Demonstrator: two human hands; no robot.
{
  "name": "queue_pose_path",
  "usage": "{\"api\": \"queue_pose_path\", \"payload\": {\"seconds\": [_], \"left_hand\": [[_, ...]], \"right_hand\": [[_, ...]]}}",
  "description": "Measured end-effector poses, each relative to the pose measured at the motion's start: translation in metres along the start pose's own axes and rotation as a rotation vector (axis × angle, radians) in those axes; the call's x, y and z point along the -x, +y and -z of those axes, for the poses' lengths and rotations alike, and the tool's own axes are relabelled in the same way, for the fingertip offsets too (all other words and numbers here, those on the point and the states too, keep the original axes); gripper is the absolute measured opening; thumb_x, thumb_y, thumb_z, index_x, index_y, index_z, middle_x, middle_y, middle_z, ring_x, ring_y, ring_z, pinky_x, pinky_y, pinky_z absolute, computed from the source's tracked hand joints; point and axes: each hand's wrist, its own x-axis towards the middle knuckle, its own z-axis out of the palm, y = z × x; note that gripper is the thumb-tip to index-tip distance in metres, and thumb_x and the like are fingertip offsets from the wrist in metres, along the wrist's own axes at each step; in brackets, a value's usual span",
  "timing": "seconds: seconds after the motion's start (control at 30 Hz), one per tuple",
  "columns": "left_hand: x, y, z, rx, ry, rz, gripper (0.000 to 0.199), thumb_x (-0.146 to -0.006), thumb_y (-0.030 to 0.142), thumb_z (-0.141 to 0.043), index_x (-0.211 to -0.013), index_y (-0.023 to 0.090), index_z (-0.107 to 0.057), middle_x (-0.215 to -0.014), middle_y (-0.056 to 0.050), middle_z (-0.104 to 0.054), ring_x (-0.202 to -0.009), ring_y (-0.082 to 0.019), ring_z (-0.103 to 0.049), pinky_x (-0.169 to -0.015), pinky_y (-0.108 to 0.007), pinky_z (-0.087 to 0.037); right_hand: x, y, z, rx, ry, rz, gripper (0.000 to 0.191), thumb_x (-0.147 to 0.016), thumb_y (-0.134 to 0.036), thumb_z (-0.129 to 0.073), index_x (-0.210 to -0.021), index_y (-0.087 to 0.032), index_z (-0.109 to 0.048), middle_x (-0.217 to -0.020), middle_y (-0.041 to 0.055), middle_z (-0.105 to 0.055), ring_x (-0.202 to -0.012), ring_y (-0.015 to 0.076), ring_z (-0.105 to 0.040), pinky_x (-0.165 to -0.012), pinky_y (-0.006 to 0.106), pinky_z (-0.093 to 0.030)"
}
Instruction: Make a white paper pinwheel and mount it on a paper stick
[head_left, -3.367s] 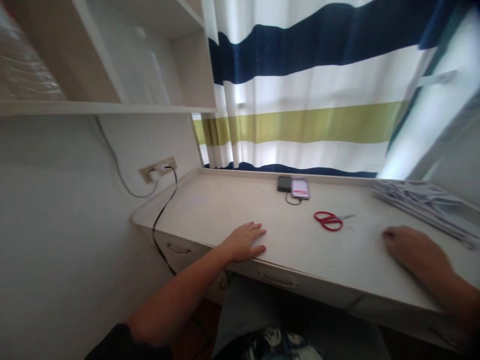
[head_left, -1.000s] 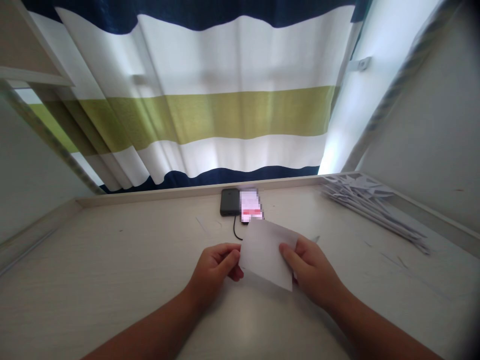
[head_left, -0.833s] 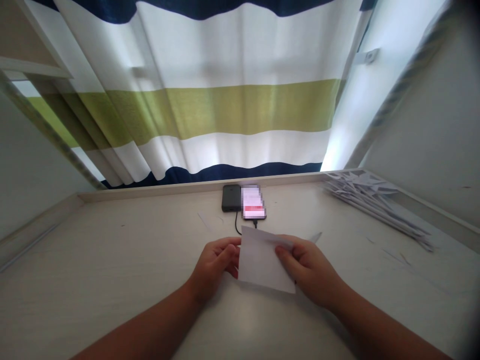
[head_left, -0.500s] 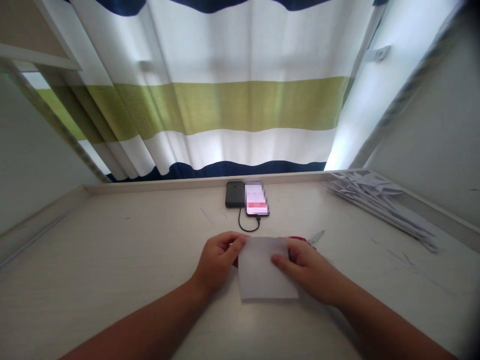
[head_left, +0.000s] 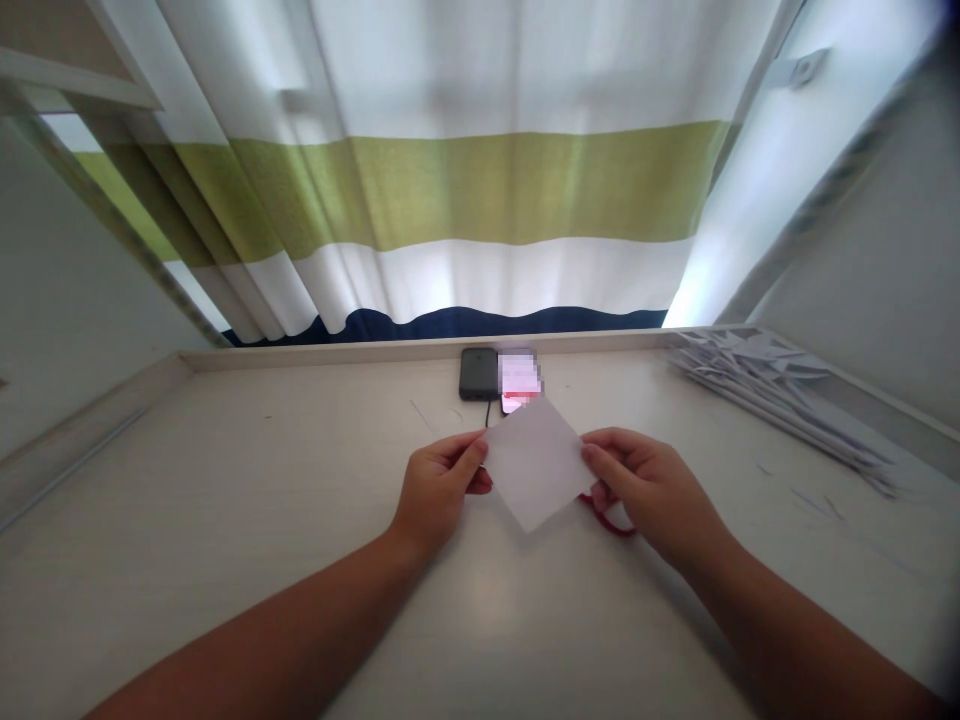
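Note:
A square of white paper (head_left: 534, 468) is held up above the pale table, turned so that one corner points down. My left hand (head_left: 441, 490) pinches its left corner between thumb and fingers. At the right corner, my right hand (head_left: 649, 485) grips the paper the same way. Red-handled scissors (head_left: 616, 524) lie on the table partly under my right hand, their blades hidden. The paper's upper corner overlaps the lower edge of a lit phone (head_left: 519, 375).
A black power bank (head_left: 478, 374) sits left of the phone, with a cable running from it. A pile of white paper strips (head_left: 780, 400) lies at the back right. Thin scraps are scattered on the table (head_left: 225, 530). A striped curtain (head_left: 450, 190) hangs behind.
The paper has turned from upright to a diamond position and been raised. My right hand has shifted to its right corner. The view has tilted slightly downward.

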Motion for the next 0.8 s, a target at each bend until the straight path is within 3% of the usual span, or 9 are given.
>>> {"api": "queue_pose_path", "payload": {"seconds": [0.17, 0.33, 0.5, 0.67, 0.8], "left_hand": [[-0.002, -0.002, 0.0, 0.087, 0.007, 0.019, 0.038, -0.076, 0.035, -0.069, -0.108, 0.015, -0.068, -0.061, 0.0, -0.066, -0.054, -0.008, -0.06, -0.053, -0.018, -0.054], [-0.003, -0.002, 0.0, 0.138, -0.004, 0.02, 0.035, -0.075, 0.03, -0.07, -0.106, 0.016, -0.069, -0.059, 0.0, -0.065, -0.054, -0.008, -0.06, -0.054, -0.017, -0.054], [-0.004, -0.004, 0.001, 0.164, -0.016, 0.024, 0.034, -0.073, 0.029, -0.071, -0.104, 0.015, -0.069, -0.059, 0.0, -0.066, -0.054, -0.008, -0.061, -0.055, -0.017, -0.054], [-0.007, -0.005, 0.002, 0.263, -0.046, 0.089, 0.033, -0.073, 0.032, -0.07, -0.102, 0.017, -0.067, -0.062, 0.001, -0.064, -0.051, -0.008, -0.06, -0.049, -0.017, -0.052], [-0.007, -0.005, 0.003, 0.302, -0.099, 0.117, 0.03, -0.079, 0.036, -0.064, -0.101, 0.016, -0.067, -0.06, 0.0, -0.063, -0.05, -0.008, -0.058, -0.046, -0.017, -0.051]], "right_hand": [[0.001, 0.003, 0.001, -0.035, -0.057, 0.046, 0.033, -0.084, -0.039, -0.059, -0.109, -0.017, -0.063, -0.059, 0.0009, -0.064, -0.058, 0.014, -0.061, -0.053, 0.023, -0.046], [-0.003, 0.01, 0.001, -0.119, 0.031, 0.037, 0.037, -0.084, -0.037, -0.059, -0.114, -0.015, -0.063, -0.057, 0.0023, -0.066, -0.055, 0.0144, -0.061, -0.058, 0.026, -0.049], [-0.004, 0.012, 0.002, -0.244, -0.017, 0.07, 0.032, -0.083, -0.032, -0.06, -0.111, -0.019, -0.066, -0.056, 0.0001, -0.063, -0.055, 0.013, -0.059, -0.056, 0.025, -0.047], [0.005, 0.011, 0.004, -0.04, 0.021, 0.267, 0.024, -0.087, -0.023, -0.053, -0.102, -0.022, -0.071, -0.059, 0.0009, -0.062, -0.058, 0.0131, -0.059, -0.055, 0.025, -0.045], [0.009, 0.011, 0.006, 0.124, -0.047, 0.501, 0.028, -0.088, -0.016, -0.048, -0.104, -0.025, -0.07, -0.074, 0.0024, -0.066, -0.062, 0.0133, -0.06, -0.056, 0.026, -0.045]]}}
